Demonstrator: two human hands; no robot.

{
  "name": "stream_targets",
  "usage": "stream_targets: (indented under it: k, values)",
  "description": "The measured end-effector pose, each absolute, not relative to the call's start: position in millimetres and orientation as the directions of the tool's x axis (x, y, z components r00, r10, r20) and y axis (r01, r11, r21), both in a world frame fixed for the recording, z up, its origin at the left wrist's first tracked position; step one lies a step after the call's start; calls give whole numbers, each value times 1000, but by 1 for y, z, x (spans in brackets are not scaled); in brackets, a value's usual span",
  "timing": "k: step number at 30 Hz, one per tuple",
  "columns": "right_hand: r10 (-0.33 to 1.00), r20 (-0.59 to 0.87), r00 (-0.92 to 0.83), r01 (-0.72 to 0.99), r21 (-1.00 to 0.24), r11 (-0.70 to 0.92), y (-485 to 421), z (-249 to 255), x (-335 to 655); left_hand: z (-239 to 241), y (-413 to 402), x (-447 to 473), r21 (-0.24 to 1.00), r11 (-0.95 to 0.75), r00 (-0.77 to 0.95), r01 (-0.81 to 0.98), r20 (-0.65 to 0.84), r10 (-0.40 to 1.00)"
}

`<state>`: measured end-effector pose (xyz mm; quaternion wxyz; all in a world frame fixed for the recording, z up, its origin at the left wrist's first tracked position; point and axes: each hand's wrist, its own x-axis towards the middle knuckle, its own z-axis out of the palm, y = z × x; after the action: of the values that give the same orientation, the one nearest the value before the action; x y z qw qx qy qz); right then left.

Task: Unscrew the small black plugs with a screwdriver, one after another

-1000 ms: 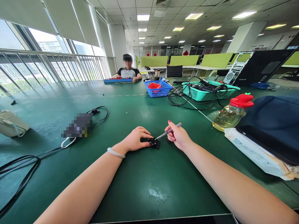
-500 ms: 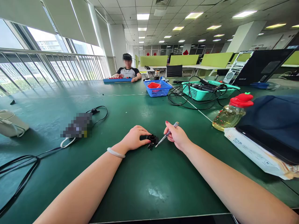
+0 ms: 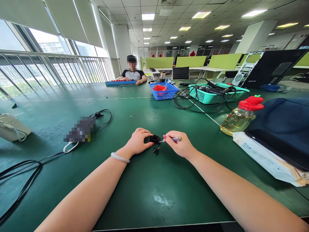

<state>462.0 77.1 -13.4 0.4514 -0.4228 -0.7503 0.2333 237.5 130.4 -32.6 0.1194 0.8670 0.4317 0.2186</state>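
My left hand (image 3: 138,141) is closed on a small black part (image 3: 154,139), holding it just above the green table (image 3: 149,190). My right hand (image 3: 177,145) grips a slim screwdriver with a clear handle (image 3: 175,139); its tip points left and meets the black part. A second small black piece (image 3: 156,150) lies loose on the table just below the two hands. A pale bracelet (image 3: 120,158) sits on my left wrist.
A blurred object with a black cable (image 3: 82,129) lies at the left, a beige bag (image 3: 12,127) at the far left. A bottle with a red cap (image 3: 241,116), a packet (image 3: 265,158) and a dark laptop bag stand right. Blue (image 3: 163,91) and teal (image 3: 212,93) baskets sit behind; a person sits far off.
The black part has been lifted off the table and turned; a small piece has dropped off beneath it. The screwdriver has swung from slanting to level, tip against the part.
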Motion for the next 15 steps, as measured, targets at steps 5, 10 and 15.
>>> stream_targets:
  k: [5,10,15]
  values:
    - [834,452,-315,457,-698,551,75,-10,462,-36,134,236,390,-626,558,675,285,779]
    - [792,459,-403,543,-576,611,71,-9,461,-38,137,236,377,-626,550,683,299,780]
    - [802,399,-445,528,-606,595,75,-14,461,-39,137,235,376,-607,527,701,301,795]
